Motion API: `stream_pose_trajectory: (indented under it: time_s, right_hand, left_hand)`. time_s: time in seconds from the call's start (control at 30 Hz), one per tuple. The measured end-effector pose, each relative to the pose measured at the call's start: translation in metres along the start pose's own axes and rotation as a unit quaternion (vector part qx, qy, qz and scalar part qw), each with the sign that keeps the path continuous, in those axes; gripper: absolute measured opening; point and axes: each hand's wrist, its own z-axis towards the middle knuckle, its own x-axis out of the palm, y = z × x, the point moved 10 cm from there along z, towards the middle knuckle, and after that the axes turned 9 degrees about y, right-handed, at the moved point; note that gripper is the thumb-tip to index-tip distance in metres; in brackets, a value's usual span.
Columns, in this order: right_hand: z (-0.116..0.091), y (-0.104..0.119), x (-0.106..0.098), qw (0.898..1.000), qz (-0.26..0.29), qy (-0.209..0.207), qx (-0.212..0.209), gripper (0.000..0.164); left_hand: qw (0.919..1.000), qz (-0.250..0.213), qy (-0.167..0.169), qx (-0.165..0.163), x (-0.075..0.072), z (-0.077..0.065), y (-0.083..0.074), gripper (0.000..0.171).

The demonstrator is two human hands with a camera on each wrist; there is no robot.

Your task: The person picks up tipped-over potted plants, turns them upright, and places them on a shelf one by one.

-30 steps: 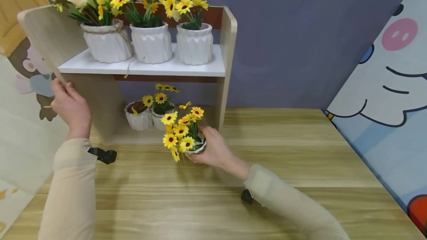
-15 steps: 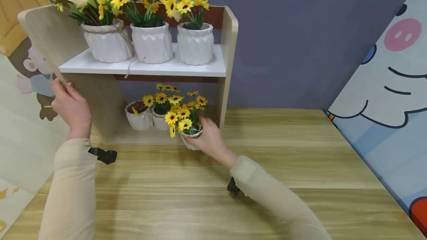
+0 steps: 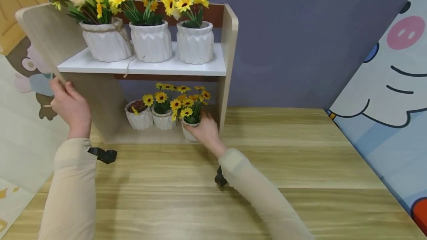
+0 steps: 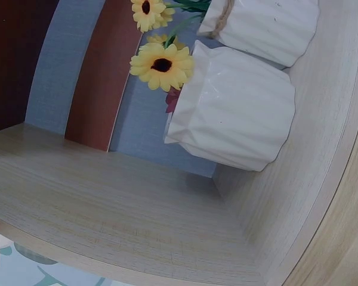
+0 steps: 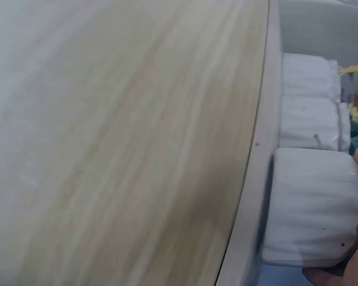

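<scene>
My right hand (image 3: 207,130) grips a white ribbed flowerpot (image 3: 189,133) with yellow daisy-like flowers (image 3: 187,107) at the right end of the lower shelf (image 3: 160,138). In the right wrist view the pot (image 5: 313,208) stands close over the shelf board, beside two other white pots. To its left in the head view are a pot of yellow flowers (image 3: 164,120) and a pot with reddish contents (image 3: 140,118). My left hand (image 3: 71,106) holds the front edge of the left side panel (image 3: 41,42), thumb and fingers on either side of it.
Three larger white flowerpots (image 3: 195,45) with artificial flowers line the white upper shelf (image 3: 143,69). The unit's right panel (image 3: 229,47) rises next to my right hand. A wooden tabletop (image 3: 283,151) stretches in front and to the right, with a grey wall (image 3: 283,40) behind.
My right hand has carried the flowerpot from in front of the unit back and slightly right into the lower compartment. The left hand stays on the side panel.
</scene>
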Motion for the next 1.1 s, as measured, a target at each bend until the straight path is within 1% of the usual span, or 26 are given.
stream_pose_trajectory:
  time_s: [0.23,0.33,0.47,0.57,0.63,0.77,0.83,0.97,1.1]
  right_hand:
    - [0.009,-0.005,0.007,0.999,-0.002,-0.016,0.028,0.084]
    - [0.013,-0.008,0.009,0.999,-0.002,-0.022,0.038,0.083]
    - [0.020,-0.010,0.011,0.998,0.004,-0.030,0.049,0.084]
    - [0.025,-0.010,0.012,0.998,0.015,-0.022,0.060,0.086]
    - [0.028,-0.010,0.011,0.997,0.016,-0.011,0.069,0.087]
    - [0.031,-0.015,0.011,0.996,0.011,0.009,0.086,0.090]
    - [0.032,-0.017,0.011,0.996,-0.002,0.010,0.086,0.089]
    - [0.033,-0.018,0.013,0.996,-0.022,0.009,0.086,0.090]
    - [0.034,-0.017,0.019,0.996,-0.035,0.026,0.080,0.094]
  left_hand:
    - [0.9995,-0.004,0.019,-0.026,0.001,0.001,0.005,0.034]
    - [0.9995,-0.005,0.016,-0.025,0.000,0.000,0.004,0.034]
    - [0.9999,-0.004,0.002,-0.012,-0.004,-0.002,0.001,0.035]
    - [1.0000,-0.004,-0.004,0.003,-0.007,-0.001,-0.003,0.036]
    - [1.0000,-0.005,0.000,0.009,-0.006,-0.001,-0.004,0.036]
    - [0.9999,-0.005,0.010,-0.001,0.001,-0.001,-0.001,0.035]
    - [0.9999,-0.002,0.011,-0.008,0.002,-0.002,0.001,0.034]
    - [0.9999,0.006,0.013,-0.004,0.003,-0.003,0.001,0.036]
    - [0.9999,0.009,0.006,0.001,-0.001,-0.002,0.000,0.038]
